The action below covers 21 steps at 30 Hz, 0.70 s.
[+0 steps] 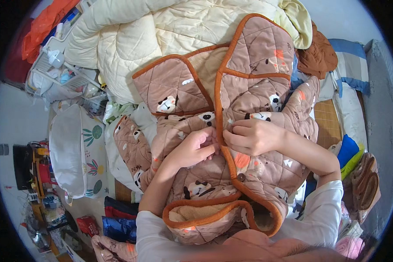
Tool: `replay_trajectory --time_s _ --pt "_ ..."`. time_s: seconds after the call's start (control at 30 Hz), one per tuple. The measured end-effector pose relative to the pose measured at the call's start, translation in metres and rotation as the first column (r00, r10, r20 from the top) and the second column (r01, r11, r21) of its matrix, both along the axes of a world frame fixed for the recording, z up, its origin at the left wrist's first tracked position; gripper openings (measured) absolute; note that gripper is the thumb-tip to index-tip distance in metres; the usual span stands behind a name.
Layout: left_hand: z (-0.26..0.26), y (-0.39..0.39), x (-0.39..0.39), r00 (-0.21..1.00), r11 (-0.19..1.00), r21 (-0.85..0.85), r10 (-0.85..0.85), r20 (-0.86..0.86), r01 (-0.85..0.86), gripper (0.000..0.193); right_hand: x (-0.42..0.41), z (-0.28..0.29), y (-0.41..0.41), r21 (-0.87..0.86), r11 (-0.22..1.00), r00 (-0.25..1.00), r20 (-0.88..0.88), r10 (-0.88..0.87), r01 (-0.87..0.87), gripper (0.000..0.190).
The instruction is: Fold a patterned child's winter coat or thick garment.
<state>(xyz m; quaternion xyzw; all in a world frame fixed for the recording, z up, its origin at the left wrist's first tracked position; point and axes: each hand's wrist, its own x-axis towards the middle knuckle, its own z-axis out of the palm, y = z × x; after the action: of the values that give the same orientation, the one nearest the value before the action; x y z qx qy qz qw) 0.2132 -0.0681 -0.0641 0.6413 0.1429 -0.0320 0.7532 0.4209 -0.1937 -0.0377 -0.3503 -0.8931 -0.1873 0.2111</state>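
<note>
A quilted brown-pink jacket with orange trim and a printed animal pattern lies spread before me, its collar nearest my body. My left hand is at the middle of the front edge, fingers curled beside the orange trim. On the other side of that trim, my right hand pinches the front panel with bent fingers. What lies between the fingertips is hidden. A round brown button shows on the panel below my hands, near the collar. The lower front corners are turned over, showing fleece lining.
A cream quilt is heaped beyond the jacket. To the left stand a white fabric basket with a pineapple print and a white rack holding small items. A striped pillow and brown slippers lie at the right.
</note>
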Motion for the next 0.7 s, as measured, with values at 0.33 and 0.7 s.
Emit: replay_trajectory --time_s 0.33,0.7 --pt "0.044 0.001 0.003 0.954 0.263 0.923 -0.019 0.298 -0.283 0.03 0.003 -0.006 0.0 -0.022 0.999 0.998 -0.064 -0.026 0.025 0.027" --pt "0.045 0.01 0.008 0.838 -0.042 0.934 -0.458 0.298 -0.355 0.022 0.007 -0.013 0.001 -0.062 0.996 0.978 -0.195 -0.073 0.062 0.028"
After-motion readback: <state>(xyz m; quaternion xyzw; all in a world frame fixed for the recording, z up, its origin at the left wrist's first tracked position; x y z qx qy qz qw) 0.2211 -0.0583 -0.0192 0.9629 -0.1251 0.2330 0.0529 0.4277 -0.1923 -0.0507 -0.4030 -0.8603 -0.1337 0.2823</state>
